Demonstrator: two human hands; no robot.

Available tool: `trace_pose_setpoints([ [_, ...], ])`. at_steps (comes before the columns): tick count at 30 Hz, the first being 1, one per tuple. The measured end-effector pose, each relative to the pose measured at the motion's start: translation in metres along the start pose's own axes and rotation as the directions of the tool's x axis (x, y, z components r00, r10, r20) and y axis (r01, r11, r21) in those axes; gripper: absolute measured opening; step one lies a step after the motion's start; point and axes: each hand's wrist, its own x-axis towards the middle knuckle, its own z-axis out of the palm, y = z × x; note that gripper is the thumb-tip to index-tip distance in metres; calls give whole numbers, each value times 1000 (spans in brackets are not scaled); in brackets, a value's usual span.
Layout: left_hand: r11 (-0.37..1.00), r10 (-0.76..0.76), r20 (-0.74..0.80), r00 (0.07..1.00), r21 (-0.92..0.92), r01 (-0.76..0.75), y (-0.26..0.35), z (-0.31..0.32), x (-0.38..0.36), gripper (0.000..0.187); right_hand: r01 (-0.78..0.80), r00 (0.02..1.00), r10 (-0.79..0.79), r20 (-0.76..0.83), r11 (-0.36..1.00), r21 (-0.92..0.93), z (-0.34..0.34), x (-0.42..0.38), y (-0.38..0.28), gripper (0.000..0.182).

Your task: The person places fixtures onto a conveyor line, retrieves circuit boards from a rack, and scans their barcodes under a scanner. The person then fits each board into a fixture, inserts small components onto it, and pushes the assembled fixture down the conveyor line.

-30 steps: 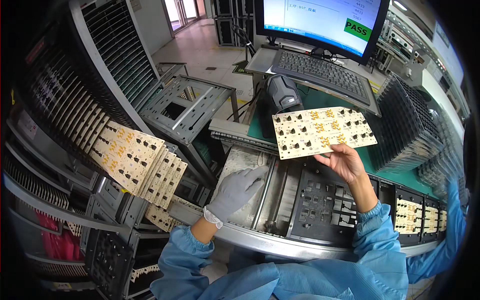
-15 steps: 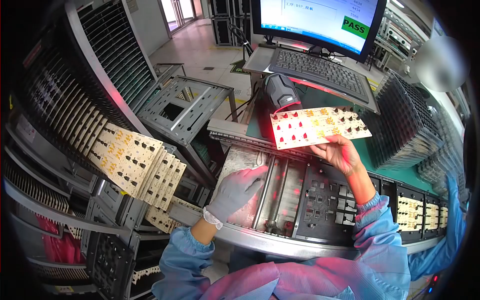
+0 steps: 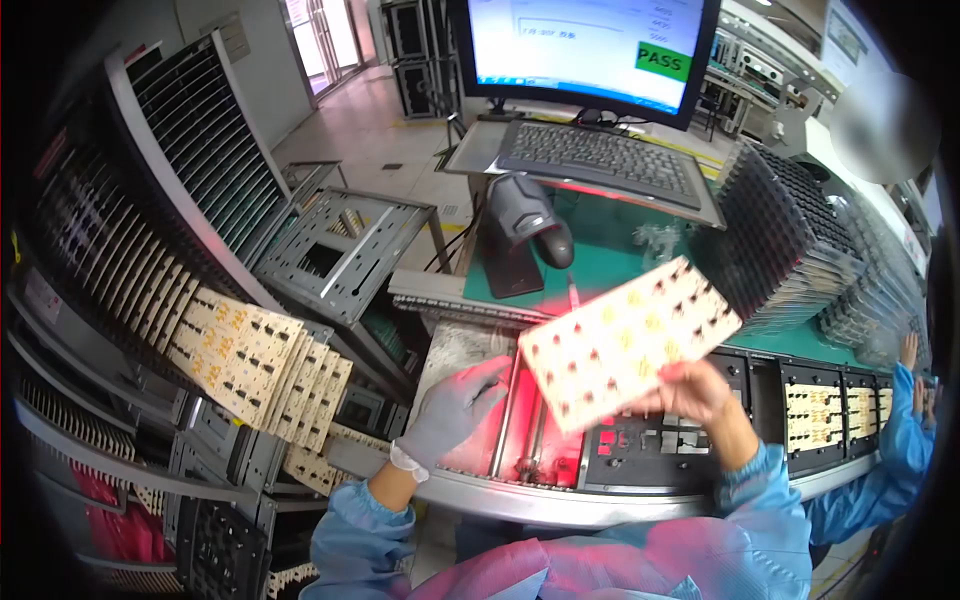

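My bare right hand (image 3: 695, 392) grips a cream circuit board (image 3: 635, 335) by its lower edge. The board is tilted, its right end higher, with rows of small dark components facing up. My left hand (image 3: 455, 412), in a grey glove, is near the board's left end but apart from it. Its fingers point right, partly spread, holding nothing. Beneath both hands runs a conveyor with metal rails (image 3: 508, 425). A black fixture (image 3: 645, 462) lies in it, partly hidden by the board and my right hand. Behind the board stands a barcode scanner (image 3: 528, 225) on its stand.
At left, a magazine rack (image 3: 130, 240) holds several protruding circuit boards (image 3: 235, 355). A monitor (image 3: 585, 50) reading PASS and a keyboard (image 3: 600, 160) stand behind. Stacked clear trays (image 3: 785, 230) are at right. Farther right are fixtures with boards (image 3: 815, 415) and another person's sleeve (image 3: 895, 425).
My right hand has brought the board away from the scanner, down towards me, and tilted it. Red light has left the board and falls on the conveyor. The camera view has shifted slightly.
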Motion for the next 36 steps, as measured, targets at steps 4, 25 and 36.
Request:
trace_pose_setpoints([
  [4, 519, -57, 360, 931, -786, 336, 30, 4, 7, 49, -88, 996, 88, 4, 995, -48, 7, -59, 16, 67],
  [25, 886, 339, 507, 792, -455, -88, 161, 127, -33, 34, -178, 944, -204, -258, 343, -922, -67, -90, -117, 31],
  [36, 919, 326, 174, 929, 173, -355, 131, 108, -12, 53, -5, 891, -430, 147, -334, -943, -67, -76, -41, 22],
])
